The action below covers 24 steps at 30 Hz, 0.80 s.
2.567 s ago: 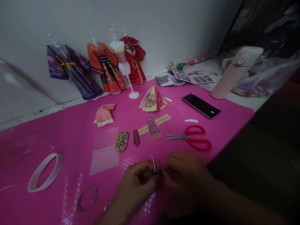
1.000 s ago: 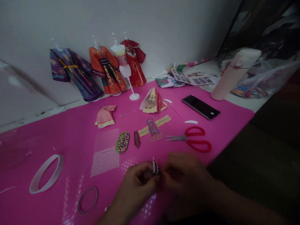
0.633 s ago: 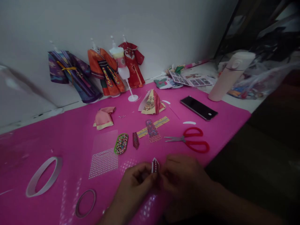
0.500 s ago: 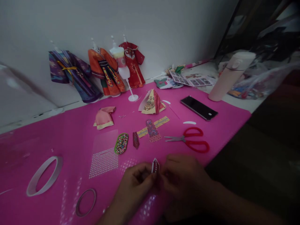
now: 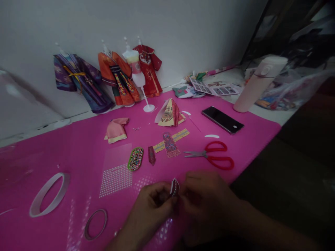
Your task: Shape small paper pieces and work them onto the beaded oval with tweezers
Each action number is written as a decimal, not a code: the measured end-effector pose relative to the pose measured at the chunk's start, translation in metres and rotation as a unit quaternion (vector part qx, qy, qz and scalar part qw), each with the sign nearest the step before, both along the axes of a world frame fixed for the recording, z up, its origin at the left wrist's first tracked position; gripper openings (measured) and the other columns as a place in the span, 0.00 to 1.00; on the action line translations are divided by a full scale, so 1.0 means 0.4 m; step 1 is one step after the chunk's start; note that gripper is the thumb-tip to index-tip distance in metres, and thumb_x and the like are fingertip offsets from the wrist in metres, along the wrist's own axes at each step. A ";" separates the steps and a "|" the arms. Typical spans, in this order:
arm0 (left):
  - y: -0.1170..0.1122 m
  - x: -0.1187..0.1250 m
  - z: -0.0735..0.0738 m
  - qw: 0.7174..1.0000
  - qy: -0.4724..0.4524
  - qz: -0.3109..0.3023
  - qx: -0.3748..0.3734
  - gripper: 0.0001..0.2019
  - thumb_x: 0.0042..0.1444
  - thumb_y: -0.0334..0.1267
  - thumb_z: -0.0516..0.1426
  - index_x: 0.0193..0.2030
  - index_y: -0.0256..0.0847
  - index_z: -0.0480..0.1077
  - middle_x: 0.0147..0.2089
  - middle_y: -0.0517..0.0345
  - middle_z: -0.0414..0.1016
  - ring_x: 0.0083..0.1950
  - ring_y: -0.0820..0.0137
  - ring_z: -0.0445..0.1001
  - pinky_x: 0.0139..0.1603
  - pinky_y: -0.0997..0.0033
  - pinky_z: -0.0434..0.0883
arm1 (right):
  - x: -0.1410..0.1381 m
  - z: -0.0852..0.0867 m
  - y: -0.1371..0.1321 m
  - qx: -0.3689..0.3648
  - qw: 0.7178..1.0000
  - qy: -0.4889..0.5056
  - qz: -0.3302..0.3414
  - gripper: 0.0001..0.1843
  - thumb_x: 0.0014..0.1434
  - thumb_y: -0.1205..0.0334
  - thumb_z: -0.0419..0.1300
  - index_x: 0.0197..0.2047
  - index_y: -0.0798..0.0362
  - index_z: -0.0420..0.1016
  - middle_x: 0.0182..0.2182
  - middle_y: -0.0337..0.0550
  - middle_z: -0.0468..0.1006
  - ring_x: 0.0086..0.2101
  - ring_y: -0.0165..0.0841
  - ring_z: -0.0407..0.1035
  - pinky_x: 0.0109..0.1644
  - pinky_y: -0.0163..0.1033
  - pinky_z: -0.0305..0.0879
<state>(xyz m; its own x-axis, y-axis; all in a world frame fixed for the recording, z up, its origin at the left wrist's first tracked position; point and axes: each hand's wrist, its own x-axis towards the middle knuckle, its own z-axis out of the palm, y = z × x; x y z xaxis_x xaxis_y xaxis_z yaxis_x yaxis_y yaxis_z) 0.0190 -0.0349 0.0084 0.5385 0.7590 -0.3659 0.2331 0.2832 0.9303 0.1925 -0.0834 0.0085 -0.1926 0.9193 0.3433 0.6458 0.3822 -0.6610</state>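
Observation:
Between the thumb and fingers of my left hand [image 5: 154, 205] is a small dark-red fabric piece [image 5: 175, 187] with a pale edge and a row of white dots. My right hand [image 5: 202, 198] is closed right beside it, its fingertips pinched and in shadow; whatever they hold is hidden. Beyond my hands lie a matching dark-red strip [image 5: 151, 155], a patterned cloth piece [image 5: 170, 143] across a yellow strip [image 5: 183, 134], and red-handled scissors [image 5: 205, 154] spread partly apart. A green tray of coloured beads [image 5: 135, 159] sits beside a sheet of white dot gems [image 5: 116, 179].
Two tape rolls [image 5: 33, 208] lie at the left. A phone [image 5: 222, 119] and a pink bottle [image 5: 259, 83] are at the right. Doll robes [image 5: 117, 78] on stands, a bare doll form [image 5: 138, 76], a pink doll top [image 5: 117, 130] and a small skirt [image 5: 170, 114] are farther back.
The small dark-red piece has shifted slightly right and tilted a little in my left fingers. My right hand stays close beside it; the table things are unchanged.

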 end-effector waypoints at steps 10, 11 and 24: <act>-0.004 -0.001 -0.005 1.000 -0.004 -0.014 0.005 0.07 0.45 0.37 0.59 0.21 0.40 0.68 0.21 0.63 0.70 0.24 0.72 0.66 0.27 0.72 0.61 | 0.009 0.002 0.004 -0.006 1.000 0.008 0.009 0.06 0.48 0.72 0.56 0.24 0.56 0.71 0.22 0.38 0.71 0.23 0.28 0.62 0.27 0.34 0.50; -0.004 -0.003 -0.008 1.000 -0.003 -0.017 0.007 0.07 0.45 0.38 0.59 0.21 0.40 0.68 0.21 0.62 0.70 0.25 0.71 0.66 0.27 0.72 0.61 | 0.011 0.002 0.005 -0.006 1.000 0.012 0.011 0.06 0.48 0.73 0.56 0.24 0.56 0.72 0.22 0.38 0.71 0.24 0.28 0.62 0.27 0.34 0.51; 0.007 -0.023 -0.003 0.998 -0.041 -0.044 -0.018 0.05 0.47 0.36 0.60 0.23 0.41 0.70 0.22 0.60 0.74 0.25 0.70 0.72 0.28 0.70 0.65 | 0.029 0.009 0.015 -0.070 0.993 0.099 0.002 0.07 0.43 0.75 0.59 0.25 0.54 0.74 0.21 0.33 0.71 0.23 0.25 0.63 0.27 0.31 0.54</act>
